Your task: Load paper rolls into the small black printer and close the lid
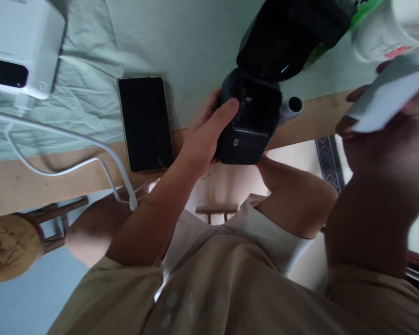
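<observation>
My left hand [209, 128] is closed around a dark, rounded box-like device [253, 144], its thumb resting on the glossy upper face. A black piece [279, 46], which looks like a raised lid, extends from its far end. Beside the device's right side shows a small white tube [293, 106] with a dark round opening. Off to the right, my right hand [380, 125], blurred, grips a white flat-sided piece [391, 95] that looks like paper or card. Its exact kind is unclear.
A black-screened phone [146, 123] lies near the edge of the cloth-covered table [195, 42]. At the left are a white power-bank-like block [24, 42] and its white cable [63, 132]. A white cup [373, 39] stands far right; a round wooden stool [12, 246] is below left.
</observation>
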Demonstrator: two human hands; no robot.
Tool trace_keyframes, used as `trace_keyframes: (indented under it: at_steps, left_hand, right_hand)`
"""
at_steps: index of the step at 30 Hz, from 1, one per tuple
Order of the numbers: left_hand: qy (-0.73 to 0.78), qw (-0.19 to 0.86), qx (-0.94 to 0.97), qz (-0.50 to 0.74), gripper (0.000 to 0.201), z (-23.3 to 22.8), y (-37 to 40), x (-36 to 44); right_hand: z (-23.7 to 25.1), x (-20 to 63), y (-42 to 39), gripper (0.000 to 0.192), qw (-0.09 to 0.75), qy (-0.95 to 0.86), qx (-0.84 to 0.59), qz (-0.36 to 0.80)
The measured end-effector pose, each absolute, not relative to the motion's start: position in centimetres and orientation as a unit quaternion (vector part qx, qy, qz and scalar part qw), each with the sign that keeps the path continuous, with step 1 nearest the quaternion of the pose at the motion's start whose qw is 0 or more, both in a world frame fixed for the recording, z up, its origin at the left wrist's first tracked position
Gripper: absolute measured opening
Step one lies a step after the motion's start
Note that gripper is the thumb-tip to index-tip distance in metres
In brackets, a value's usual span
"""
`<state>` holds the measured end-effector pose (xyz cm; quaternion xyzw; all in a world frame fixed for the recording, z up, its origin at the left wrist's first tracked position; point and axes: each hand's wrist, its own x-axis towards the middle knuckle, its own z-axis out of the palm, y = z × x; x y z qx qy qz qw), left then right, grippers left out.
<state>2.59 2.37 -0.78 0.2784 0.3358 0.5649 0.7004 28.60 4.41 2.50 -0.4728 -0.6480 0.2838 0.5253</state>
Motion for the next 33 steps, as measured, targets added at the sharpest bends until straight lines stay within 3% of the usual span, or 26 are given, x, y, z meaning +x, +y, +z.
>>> trace_keyframes:
  at_steps: [3,6,8,12,15,19,22,25,28,31,33]
  left_hand:
    - [0.339,0.699,0.276,0.566,0.011,-0.9,2.4,2.7]
    - [0.336,0.702,0.271,0.566,0.011,-0.8,2.4,2.7]
    - [0.328,0.703,0.269,0.571,0.011,-0.8,2.4,2.7]
    - [0.339,0.698,0.255,0.576,0.012,-0.7,2.4,2.8]
    - [0.346,0.703,0.260,0.565,0.013,-0.7,2.4,2.8]
    - [0.336,0.688,0.275,0.581,0.012,-1.0,2.4,2.8]
    - [0.325,0.694,0.269,0.584,0.014,-1.1,2.4,2.8]
    - [0.322,0.701,0.263,0.579,0.018,-1.1,2.3,2.9]
    - [0.323,0.692,0.264,0.589,0.015,-1.2,2.4,3.0]
    - [0.323,0.690,0.261,0.593,0.013,-1.4,2.5,3.0]
    - [0.329,0.696,0.261,0.582,0.014,-1.4,2.6,2.9]
  right_hand:
    - [-1.3,31.3,6.4,0.026,0.528,-0.626,-0.501,0.280]
    - [-4.3,32.9,8.1,0.038,0.523,-0.665,-0.508,0.161]
    - [-5.2,33.3,8.5,0.041,0.469,-0.703,-0.529,0.073]
    - [-3.8,31.9,6.8,0.055,0.388,-0.726,-0.567,-0.023]
    - [-1.3,29.2,4.4,0.047,0.392,-0.734,-0.553,-0.030]
    - [-0.2,25.2,3.5,0.057,0.315,-0.794,-0.517,0.043]
    - [-0.9,23.7,4.1,0.054,0.289,-0.788,-0.539,0.075]
    - [-1.6,24.1,4.4,0.056,0.317,-0.763,-0.550,0.117]
    - [-2.2,25.7,4.6,0.061,0.408,-0.689,-0.550,0.238]
    - [-2.3,26.9,4.6,0.047,0.433,-0.573,-0.534,0.446]
    - [-1.6,26.7,4.2,0.043,0.436,-0.558,-0.519,0.479]
